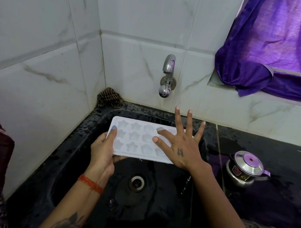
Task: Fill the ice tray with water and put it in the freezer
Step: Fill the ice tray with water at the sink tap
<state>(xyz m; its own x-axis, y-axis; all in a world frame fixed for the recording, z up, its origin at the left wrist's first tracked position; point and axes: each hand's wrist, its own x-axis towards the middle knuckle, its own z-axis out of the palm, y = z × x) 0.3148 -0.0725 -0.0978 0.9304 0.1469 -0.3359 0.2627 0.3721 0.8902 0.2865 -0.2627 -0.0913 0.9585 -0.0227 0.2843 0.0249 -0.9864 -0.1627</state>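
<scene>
Left hand (104, 151) is clamped on ice tray (142, 140) at centre frame; right hand (181, 147) is splayed flat above it; filling is judged done, water dripping; freezer step remains.

The ice tray (138, 139) spans the sink (89, 124) under the tap (167, 73); open basin lies below it. A steel kettle (245, 169) occupies the counter (286, 153) rightward.

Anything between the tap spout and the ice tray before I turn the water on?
Partly: the right hand lies spread over the right end of the ice tray. The tap hangs above it; the left hand grips the left edge.
</scene>
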